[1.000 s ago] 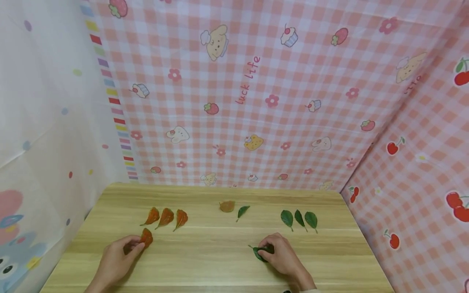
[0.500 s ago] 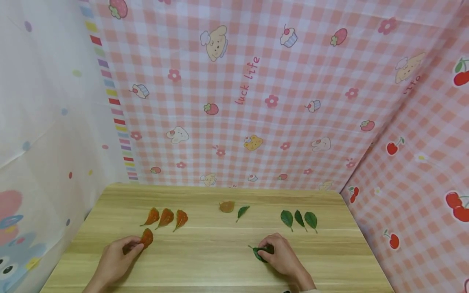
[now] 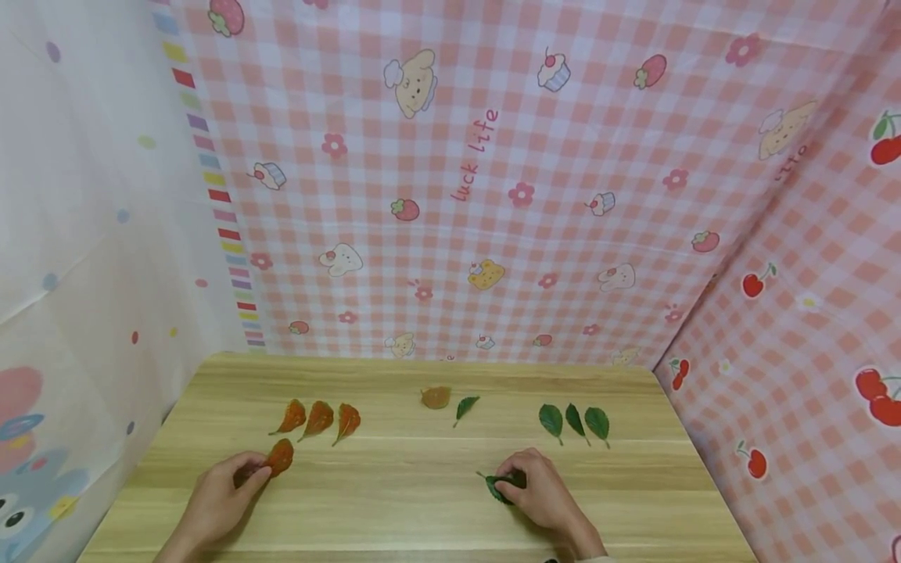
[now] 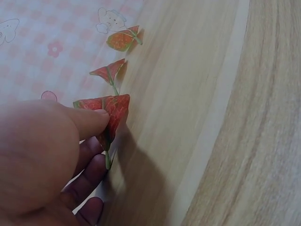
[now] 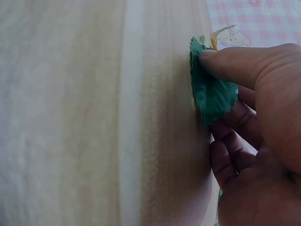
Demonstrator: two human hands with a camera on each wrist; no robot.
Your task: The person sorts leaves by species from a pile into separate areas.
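Note:
My left hand (image 3: 221, 494) pinches an orange-red leaf (image 3: 280, 457) between thumb and fingers, low over the left of the table. In the left wrist view the thumb lies across that leaf (image 4: 116, 115), and its green stalk points down past the fingers. At the right of centre my right hand (image 3: 540, 491) pinches a green leaf (image 3: 498, 489), its stalk pointing left. The right wrist view shows the toothed edge of this green leaf (image 5: 214, 96) under the thumb; the other fingers curl behind it.
Behind the left hand, three orange leaves (image 3: 319, 418) lie in a row on the wooden table (image 3: 394, 500). Three green leaves (image 3: 575, 419) lie at the right. An orange-brown leaf (image 3: 436, 397) and a small green leaf (image 3: 467, 407) lie at the back middle. Checked cloth (image 3: 450, 234) hangs behind.
My left hand has shifted very slightly to the left with the orange-red leaf, which has turned a little. The right hand and the green leaf stay where they were.

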